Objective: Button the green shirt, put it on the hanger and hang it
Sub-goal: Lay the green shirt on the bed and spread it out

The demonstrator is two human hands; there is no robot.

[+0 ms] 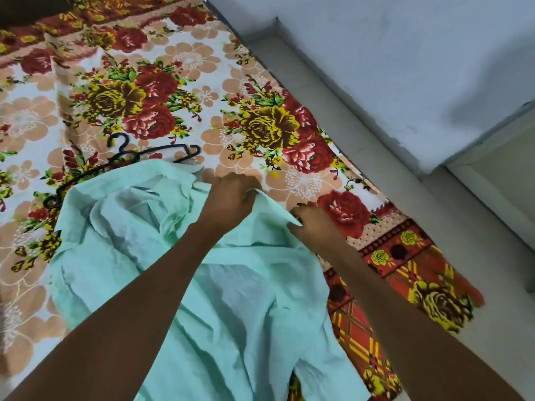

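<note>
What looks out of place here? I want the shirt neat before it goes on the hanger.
The green shirt lies rumpled and creased on the floral bedsheet, covering part of the black hanger. Both hands, left and right, pinch its far edge. Nothing looks damaged.

Left hand (231,195) and right hand (314,224) pinch fabric, both arms outstretched.

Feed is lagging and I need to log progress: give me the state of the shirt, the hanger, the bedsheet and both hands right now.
green shirt: spread crumpled on the bed, not on the hanger.
hanger: lying flat on the bedsheet, partly under the shirt's far edge.
floral bedsheet: spread flat over the bed.
left hand: gripping the shirt's edge.
right hand: pinching the same edge, nearby.
</note>
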